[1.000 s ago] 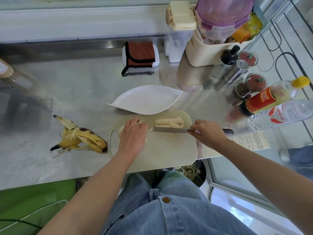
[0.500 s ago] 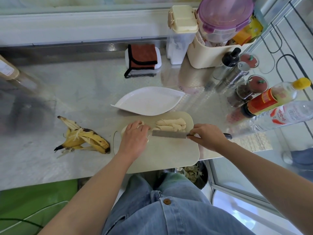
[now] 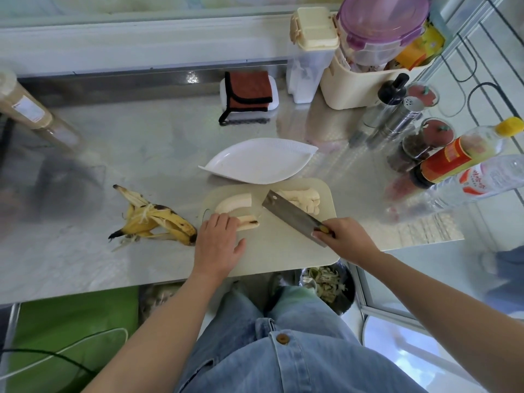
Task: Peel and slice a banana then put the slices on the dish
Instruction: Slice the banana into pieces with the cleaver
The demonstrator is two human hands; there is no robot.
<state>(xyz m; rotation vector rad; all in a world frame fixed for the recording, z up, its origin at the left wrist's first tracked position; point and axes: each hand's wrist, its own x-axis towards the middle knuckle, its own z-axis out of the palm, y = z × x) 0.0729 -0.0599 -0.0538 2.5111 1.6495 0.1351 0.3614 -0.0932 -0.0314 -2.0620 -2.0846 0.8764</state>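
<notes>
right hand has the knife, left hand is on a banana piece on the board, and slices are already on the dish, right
Not the last part. In the head view the dish has no slices on it; the cut banana pieces all lie on the board. The rest holds: the right hand grips the knife and the left hand rests on a banana piece.

Brown cloth [image 3: 249,90] near cream bin [image 3: 354,89]; sauce bottle [image 3: 450,157] beside spice jars [image 3: 415,146]
</notes>
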